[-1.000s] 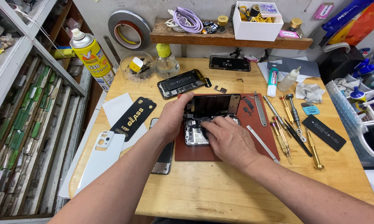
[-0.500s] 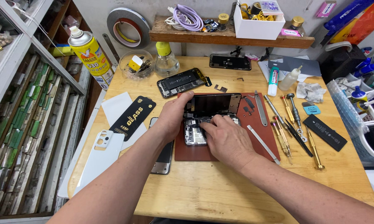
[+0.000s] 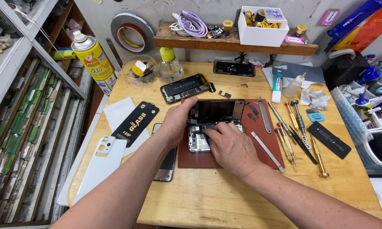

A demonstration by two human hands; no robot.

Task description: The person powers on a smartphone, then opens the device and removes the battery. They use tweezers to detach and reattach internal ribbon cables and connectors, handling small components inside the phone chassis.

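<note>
An opened phone (image 3: 199, 138) lies on a brown work mat (image 3: 271, 146) in the middle of the wooden table (image 3: 208, 199). Its dark screen (image 3: 218, 111) is folded up and back. My left hand (image 3: 176, 123) grips the phone's left edge, near the screen hinge. My right hand (image 3: 231, 146) rests over the exposed insides, fingertips pressing down on a part; what is under the fingers is hidden.
Screwdrivers (image 3: 299, 127), metal pry tools (image 3: 265, 114) and a black battery (image 3: 328, 140) lie right of the mat. Another opened phone (image 3: 184, 88), a glass bowl (image 3: 140, 70), a spray can (image 3: 93, 59), a black packet (image 3: 135, 123) and a white back cover (image 3: 102, 163) are to the left.
Both hands stay on the phone; the right hand's fingers have shifted only slightly over the insides.
</note>
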